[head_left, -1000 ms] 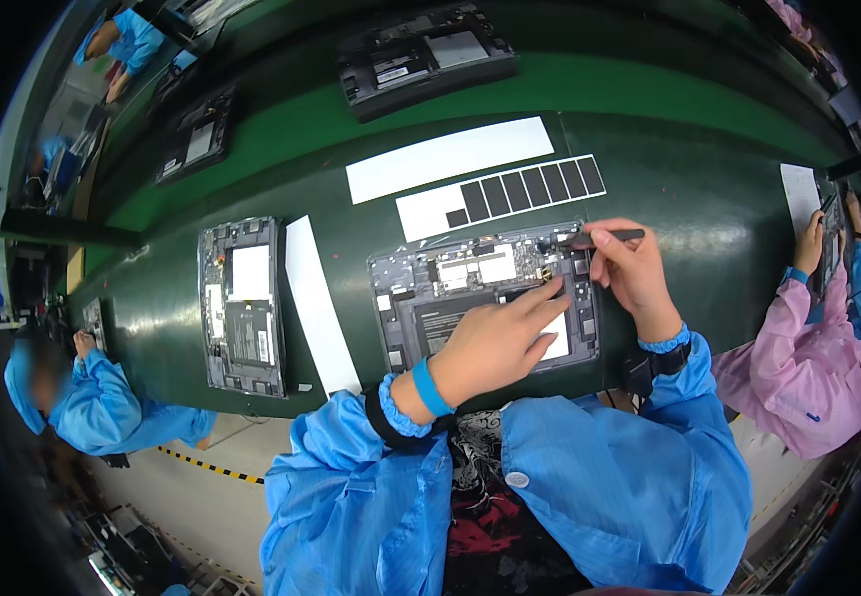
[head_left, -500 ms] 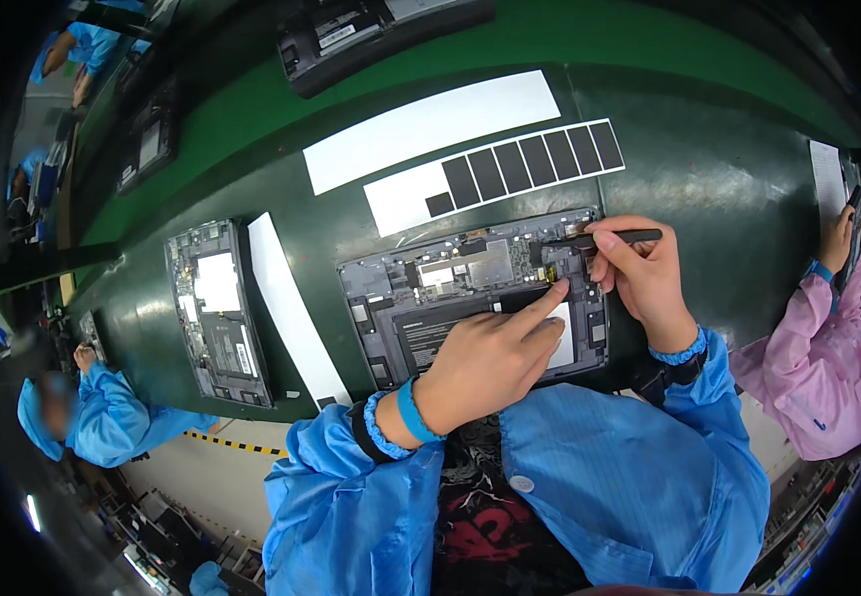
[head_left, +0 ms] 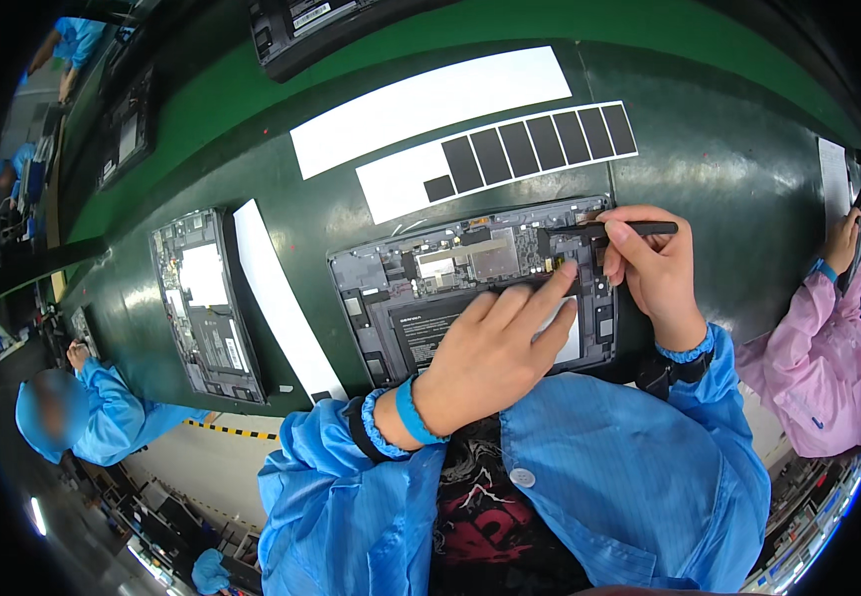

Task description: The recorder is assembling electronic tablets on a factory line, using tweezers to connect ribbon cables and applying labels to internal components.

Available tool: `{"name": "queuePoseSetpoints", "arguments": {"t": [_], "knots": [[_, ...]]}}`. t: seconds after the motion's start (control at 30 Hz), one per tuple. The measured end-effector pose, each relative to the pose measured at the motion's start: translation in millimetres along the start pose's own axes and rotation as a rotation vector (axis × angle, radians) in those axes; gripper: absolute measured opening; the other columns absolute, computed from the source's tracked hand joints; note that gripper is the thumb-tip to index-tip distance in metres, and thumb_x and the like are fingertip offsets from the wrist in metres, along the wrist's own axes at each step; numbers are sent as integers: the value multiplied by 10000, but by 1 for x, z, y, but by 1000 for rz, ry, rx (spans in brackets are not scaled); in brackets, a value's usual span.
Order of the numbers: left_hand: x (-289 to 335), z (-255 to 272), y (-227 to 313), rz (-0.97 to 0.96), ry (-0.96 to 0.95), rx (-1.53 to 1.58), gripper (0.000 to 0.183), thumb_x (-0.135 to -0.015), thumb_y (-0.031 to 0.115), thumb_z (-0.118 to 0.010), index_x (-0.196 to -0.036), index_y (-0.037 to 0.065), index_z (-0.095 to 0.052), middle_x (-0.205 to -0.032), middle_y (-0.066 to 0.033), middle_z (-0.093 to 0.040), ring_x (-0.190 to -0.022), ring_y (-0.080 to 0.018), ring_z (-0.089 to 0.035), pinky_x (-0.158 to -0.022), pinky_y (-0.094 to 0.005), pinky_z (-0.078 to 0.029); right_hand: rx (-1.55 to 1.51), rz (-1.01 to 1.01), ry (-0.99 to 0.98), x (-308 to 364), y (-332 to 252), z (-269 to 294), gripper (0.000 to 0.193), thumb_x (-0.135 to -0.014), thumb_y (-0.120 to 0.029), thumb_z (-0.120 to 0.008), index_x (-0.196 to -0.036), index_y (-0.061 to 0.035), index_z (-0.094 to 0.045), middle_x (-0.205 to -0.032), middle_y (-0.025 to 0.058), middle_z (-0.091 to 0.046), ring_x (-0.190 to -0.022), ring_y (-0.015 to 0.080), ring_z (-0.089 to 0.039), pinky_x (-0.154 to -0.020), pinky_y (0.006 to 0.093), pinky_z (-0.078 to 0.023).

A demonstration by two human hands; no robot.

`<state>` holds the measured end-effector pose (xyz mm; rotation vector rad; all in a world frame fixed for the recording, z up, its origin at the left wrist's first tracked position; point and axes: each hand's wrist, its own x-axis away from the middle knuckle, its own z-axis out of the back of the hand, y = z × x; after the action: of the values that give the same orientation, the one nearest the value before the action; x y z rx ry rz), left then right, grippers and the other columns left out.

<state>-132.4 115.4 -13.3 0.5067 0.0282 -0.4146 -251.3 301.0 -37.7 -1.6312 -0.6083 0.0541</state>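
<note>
A dark green surface [head_left: 728, 189] filled most of the view, curving at the edges from the wide lens. At its centre lay an opened tablet-like device [head_left: 470, 288], back cover off, showing a grey circuit board along its far side and a black battery nearer the person. Left of it, well apart, a second opened device [head_left: 202, 303] lay lengthwise, with a long white strip [head_left: 282, 298] on the surface between the two. Beyond the central device lay a large white sheet [head_left: 430, 107], and just nearer, a white backing sheet with a row of black rectangular stickers [head_left: 510, 157].

The person wore a blue smock, with both sleeves entering from the lower edge. The left hand [head_left: 495, 353] rested on the central device, fingers spread over the battery, its index finger stretched out with the tip touching the board near the right end. The right hand [head_left: 654, 268] was clamped on black tweezers [head_left: 614, 230], held level over the device's far right corner, tips pointing left toward the board, close to the left index fingertip.

At the right edge sat a person in a pink smock [head_left: 813, 368]; at the lower left, another person in blue [head_left: 103, 422].
</note>
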Motion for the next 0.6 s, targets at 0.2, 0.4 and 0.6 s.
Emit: {"name": "queuePoseSetpoints", "arguments": {"t": [0.2, 0.4, 0.6], "knots": [[0, -8, 6, 136, -4, -47, 721, -691, 439, -746, -1333, 199, -525, -1478, -159, -369, -1289, -298, -389, -937, -388, -384, 22, 12, 28, 2, 1, 1, 155, -899, -79, -637, -983, 50, -663, -609, 73, -619, -503, 107, -582, -474, 206, -478], [-6, -6, 8, 149, -9, -26, 668, -719, 386, -735, -1320, 175, -533, -1476, -195, -352, -1354, -356, -311, -993, -442, -347, -42, 343, 95, 3, 10, -8, 229, -951, -84, -559, -1108, 73, -612, -1018, 182, -675, -742, 150, -656, -555, 224, -519], [19, 31, -5, 7, 225, 71, 581, -707, 170, -749, -1250, 77, -565, -1369, -170, -485, -1264, -388, -440, -1000, -478, -378, 147, 401, 252, -4, 2, 4, 329, -1022, -180, -432, -1213, 58, -554, -1076, 187, -668, -911, 183, -659, -741, 274, -526]]}}
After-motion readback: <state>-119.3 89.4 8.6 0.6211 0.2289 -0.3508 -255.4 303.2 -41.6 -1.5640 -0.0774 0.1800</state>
